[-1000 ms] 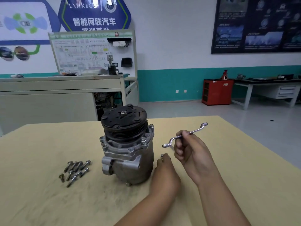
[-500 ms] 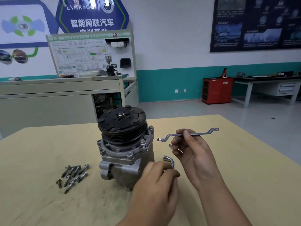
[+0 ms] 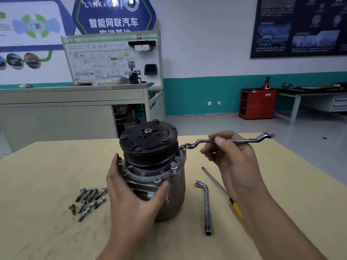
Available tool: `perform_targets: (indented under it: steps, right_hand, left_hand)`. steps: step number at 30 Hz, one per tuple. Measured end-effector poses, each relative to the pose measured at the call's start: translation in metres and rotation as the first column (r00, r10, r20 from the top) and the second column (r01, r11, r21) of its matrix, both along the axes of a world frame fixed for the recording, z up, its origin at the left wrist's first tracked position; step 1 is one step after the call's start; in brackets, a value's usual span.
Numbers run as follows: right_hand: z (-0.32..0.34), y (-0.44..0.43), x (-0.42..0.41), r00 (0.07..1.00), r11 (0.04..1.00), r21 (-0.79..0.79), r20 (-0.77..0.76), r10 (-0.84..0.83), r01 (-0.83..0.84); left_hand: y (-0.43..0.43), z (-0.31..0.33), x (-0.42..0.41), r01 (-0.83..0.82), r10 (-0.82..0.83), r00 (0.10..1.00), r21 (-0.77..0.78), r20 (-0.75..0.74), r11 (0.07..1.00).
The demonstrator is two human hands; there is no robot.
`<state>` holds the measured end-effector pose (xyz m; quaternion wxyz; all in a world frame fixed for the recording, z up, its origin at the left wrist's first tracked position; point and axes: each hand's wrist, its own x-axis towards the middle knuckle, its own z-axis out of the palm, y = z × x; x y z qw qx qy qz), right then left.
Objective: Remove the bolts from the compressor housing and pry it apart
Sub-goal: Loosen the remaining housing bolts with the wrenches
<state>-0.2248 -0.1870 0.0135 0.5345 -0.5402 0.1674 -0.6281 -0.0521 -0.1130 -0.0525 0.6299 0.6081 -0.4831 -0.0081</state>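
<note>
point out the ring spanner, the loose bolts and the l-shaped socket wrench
ring spanner [image 3: 242, 140]: head view, middle of its shaft
loose bolts [image 3: 89, 200]: head view, centre of the pile
L-shaped socket wrench [image 3: 207, 205]: head view, midway along its long arm

Single head-worn wide-angle view. Looked forward and down from above the near edge of the yellow table [image 3: 281, 184]. Sat close: compressor [image 3: 152, 166] centred in frame, both forearms entering from the bottom edge. Faced the far wall, training board [image 3: 112, 59] and benches behind.
</note>
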Motion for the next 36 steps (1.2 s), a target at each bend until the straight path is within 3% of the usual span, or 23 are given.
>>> perform_targets:
  steps: [4, 6, 9, 13, 21, 24, 28, 36]
  right_hand:
    - [0.007, -0.01, 0.002, 0.996, 0.998, 0.035, 0.08, 0.043, -0.046]
    - [0.002, -0.009, 0.006, 0.988, 0.994, 0.045, 0.127, 0.09, -0.096]
    - [-0.005, -0.004, 0.011, 0.986, 0.987, 0.034, 0.059, 0.154, -0.156]
    - [-0.009, 0.004, 0.013, 0.987, 0.987, -0.003, -0.027, 0.158, -0.158]
    - [0.001, 0.032, 0.038, 0.986, 0.969, -0.247, -0.164, -0.011, -0.03]
    - [0.003, 0.041, 0.047, 0.955, 0.924, -0.382, -0.271, -0.122, 0.009]
    - [0.002, 0.045, 0.052, 0.905, 0.842, -0.526, -0.294, -0.308, 0.116]
    - [-0.001, 0.05, 0.052, 0.833, 0.774, -0.621, -0.361, -0.42, 0.121]
  left_hand:
    - [-0.008, -0.003, 0.014, 0.039, -0.038, 0.999, -0.019, 0.027, 0.999]
    - [-0.01, -0.001, 0.026, 0.153, -0.153, 0.988, -0.014, -0.01, 0.988]
    - [-0.014, 0.003, 0.047, 0.333, -0.334, 0.94, -0.016, -0.077, 0.943]
    - [-0.019, 0.002, 0.067, 0.442, -0.431, 0.891, 0.056, -0.143, 0.895]
    - [-0.007, 0.004, 0.06, 0.475, -0.458, 0.863, 0.037, -0.212, 0.879]
    - [-0.004, 0.006, 0.054, 0.484, -0.465, 0.865, 0.07, -0.188, 0.872]
    - [-0.007, 0.008, 0.049, 0.495, -0.478, 0.86, 0.065, -0.182, 0.866]
    - [-0.013, -0.001, 0.046, 0.417, -0.412, 0.906, 0.036, -0.099, 0.908]
